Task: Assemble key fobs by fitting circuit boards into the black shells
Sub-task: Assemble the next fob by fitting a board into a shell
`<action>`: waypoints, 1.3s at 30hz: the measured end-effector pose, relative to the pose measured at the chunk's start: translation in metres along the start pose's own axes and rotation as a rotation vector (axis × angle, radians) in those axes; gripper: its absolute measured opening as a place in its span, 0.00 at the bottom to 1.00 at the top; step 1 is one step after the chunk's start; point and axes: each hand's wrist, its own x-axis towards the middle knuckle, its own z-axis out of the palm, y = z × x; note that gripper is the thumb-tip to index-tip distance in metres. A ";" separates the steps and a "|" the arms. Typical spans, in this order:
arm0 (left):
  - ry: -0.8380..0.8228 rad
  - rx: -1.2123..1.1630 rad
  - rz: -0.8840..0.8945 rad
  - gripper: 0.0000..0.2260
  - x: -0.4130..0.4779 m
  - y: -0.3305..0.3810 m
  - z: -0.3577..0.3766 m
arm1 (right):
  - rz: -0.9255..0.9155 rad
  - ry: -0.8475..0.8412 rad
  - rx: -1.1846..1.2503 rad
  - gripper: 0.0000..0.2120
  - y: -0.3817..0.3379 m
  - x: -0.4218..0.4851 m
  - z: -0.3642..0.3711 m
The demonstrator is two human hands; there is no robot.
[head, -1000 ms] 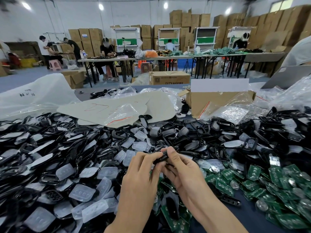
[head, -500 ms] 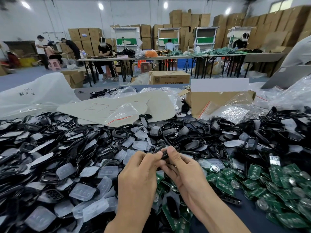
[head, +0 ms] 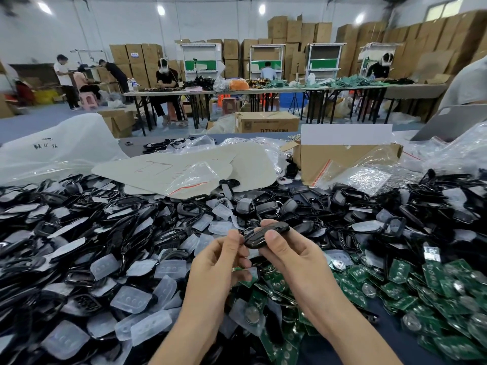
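Fingers [head: 273, 236] pinch shell [head: 256, 238] (axis left-right, tilted).

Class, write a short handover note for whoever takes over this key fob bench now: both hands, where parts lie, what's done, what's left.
Left hand: pinches one end of a glossy black plastic fob shell.
Right hand: grips the same shell, thumb on top.
Parts: loose black shells heaped left and ahead; green circuit boards piled on the right.
Done: one shell picked up; whether a board sits inside cannot be seen.
Left: fit a board, then work through both piles.
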 end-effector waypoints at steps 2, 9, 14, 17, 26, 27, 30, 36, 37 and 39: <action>-0.062 -0.110 -0.110 0.16 0.002 0.002 0.000 | -0.039 -0.088 -0.149 0.14 -0.004 -0.003 -0.001; -0.231 -0.225 -0.252 0.16 0.004 0.003 -0.013 | -0.091 -0.205 -0.361 0.14 -0.009 -0.005 -0.004; -0.084 0.046 0.038 0.12 0.003 0.003 -0.013 | -0.100 -0.225 -0.363 0.16 -0.005 -0.003 -0.005; 0.032 0.291 0.284 0.06 0.001 0.003 -0.010 | -0.113 -0.134 -0.303 0.14 0.001 -0.002 -0.002; 0.108 0.453 0.438 0.06 -0.005 -0.003 -0.006 | -0.089 -0.011 -0.106 0.08 0.008 -0.002 0.003; 0.105 0.456 0.439 0.05 -0.006 -0.003 -0.005 | -0.091 -0.010 -0.099 0.08 0.008 -0.003 0.003; 0.105 0.458 0.451 0.07 -0.006 -0.003 -0.005 | -0.107 -0.007 -0.095 0.07 0.006 -0.003 0.005; 0.041 0.466 0.430 0.06 -0.007 0.000 -0.004 | -0.136 -0.004 -0.160 0.08 0.004 -0.002 0.002; 0.025 0.479 0.434 0.05 -0.008 0.000 -0.003 | -0.146 -0.001 -0.178 0.08 0.004 -0.002 0.001; 0.011 0.524 0.463 0.07 -0.008 0.002 -0.004 | -0.164 0.002 -0.225 0.09 0.005 -0.001 -0.001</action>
